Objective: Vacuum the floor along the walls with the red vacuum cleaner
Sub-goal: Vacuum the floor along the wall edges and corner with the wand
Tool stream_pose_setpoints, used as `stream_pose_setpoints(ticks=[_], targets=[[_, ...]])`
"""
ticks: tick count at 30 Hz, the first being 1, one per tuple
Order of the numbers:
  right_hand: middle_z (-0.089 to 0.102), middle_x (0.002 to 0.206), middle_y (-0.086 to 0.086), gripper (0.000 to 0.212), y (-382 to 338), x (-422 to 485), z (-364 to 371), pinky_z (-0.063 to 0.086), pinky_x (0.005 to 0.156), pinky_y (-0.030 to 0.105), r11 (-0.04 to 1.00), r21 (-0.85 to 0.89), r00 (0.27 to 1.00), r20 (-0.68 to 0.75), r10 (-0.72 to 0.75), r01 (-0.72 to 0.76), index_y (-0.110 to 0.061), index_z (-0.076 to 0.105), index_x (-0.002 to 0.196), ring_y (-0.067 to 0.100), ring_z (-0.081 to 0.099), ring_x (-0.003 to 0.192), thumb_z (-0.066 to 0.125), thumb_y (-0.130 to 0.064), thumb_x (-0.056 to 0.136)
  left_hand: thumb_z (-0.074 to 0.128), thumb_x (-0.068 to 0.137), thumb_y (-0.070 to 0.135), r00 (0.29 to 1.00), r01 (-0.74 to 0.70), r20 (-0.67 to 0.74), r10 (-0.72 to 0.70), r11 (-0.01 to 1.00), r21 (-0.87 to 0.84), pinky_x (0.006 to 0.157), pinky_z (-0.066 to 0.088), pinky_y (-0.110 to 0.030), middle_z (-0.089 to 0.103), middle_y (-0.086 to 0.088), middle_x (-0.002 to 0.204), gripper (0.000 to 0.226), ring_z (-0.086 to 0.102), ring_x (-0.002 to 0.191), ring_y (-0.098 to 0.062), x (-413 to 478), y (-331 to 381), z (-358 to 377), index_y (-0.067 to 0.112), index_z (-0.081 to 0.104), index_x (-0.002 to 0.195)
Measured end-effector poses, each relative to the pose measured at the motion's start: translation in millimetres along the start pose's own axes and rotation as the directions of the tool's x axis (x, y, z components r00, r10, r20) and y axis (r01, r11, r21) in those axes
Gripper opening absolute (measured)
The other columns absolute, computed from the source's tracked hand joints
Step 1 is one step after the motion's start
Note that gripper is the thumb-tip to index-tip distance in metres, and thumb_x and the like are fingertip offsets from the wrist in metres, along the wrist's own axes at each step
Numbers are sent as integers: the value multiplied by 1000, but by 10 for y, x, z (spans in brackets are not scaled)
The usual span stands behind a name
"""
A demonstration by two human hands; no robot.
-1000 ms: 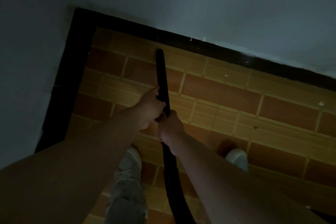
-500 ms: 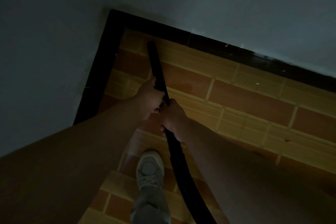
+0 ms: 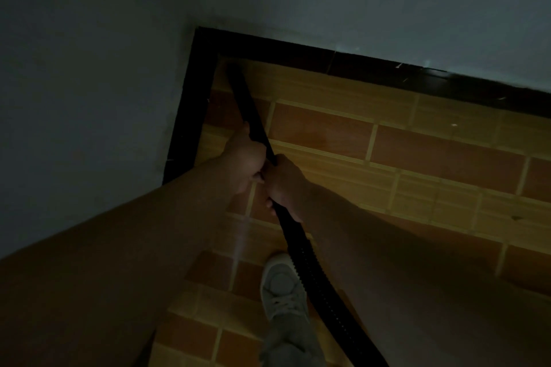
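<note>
1. Black vacuum tube tip is sitting in the corner, upper centre, just beside the black baseboard; tile floor is opening out to the right.
2. Left hand and right hand, mid-frame and touching, are both gripping the tube with fingers curled round it.
3. Room is looking dim; grey walls, grey shoe at bottom centre.

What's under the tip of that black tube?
Orange tiled floor, right in the corner of the black skirting. Whatever lies beneath the tube tip is covered and dark.
</note>
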State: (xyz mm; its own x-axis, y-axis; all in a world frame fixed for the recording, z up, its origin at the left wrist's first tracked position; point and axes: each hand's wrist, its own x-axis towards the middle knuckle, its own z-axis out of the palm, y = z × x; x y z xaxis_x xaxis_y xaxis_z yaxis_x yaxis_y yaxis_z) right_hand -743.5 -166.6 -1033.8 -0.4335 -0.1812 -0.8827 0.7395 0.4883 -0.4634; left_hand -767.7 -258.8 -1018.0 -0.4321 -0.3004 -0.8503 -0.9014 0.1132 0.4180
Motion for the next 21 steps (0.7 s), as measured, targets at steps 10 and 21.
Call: stream_pose_setpoints(ticks=[10,21], targets=[[66,109,13,35,403,-324,-220,47,53,29,980,181,994,-51,99,-88,-19,50,125,24,61,75,35,-44,105,48,100,-1,989,-8,145,2,999,41,67,59,-36,64,1,121,64,66,100,-21,-211,-45,342,39,41,150],[67,101,11,31,975,-639,-599,52,65,40,933,343,969,-174,177,-109,-24,50,118,25,61,75,37,-48,104,45,101,-6,956,-55,291,23,993,102,61,49,-23,59,17,108,74,61,87,-10,-620,-55,1122,44,31,154]])
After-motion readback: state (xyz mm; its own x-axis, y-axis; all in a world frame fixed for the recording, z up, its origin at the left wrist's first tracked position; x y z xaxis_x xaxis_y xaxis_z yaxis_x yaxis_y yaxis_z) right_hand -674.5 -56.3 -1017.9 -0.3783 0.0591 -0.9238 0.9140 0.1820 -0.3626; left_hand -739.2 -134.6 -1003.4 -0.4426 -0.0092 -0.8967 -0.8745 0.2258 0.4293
